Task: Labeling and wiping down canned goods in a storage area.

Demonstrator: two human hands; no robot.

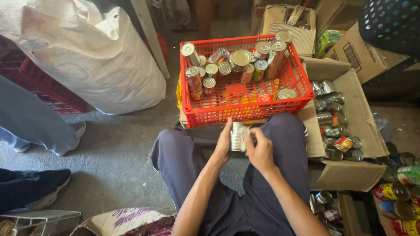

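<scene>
One bare tin can (236, 137) sits clamped between both hands, left (224, 142) and right (260, 150), before one red crate (245, 109).

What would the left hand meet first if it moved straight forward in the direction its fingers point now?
Probably the near wall of the red crate. The left hand, holding a silver can together with the right hand, points up the picture toward it; depth is hard to judge.
</scene>
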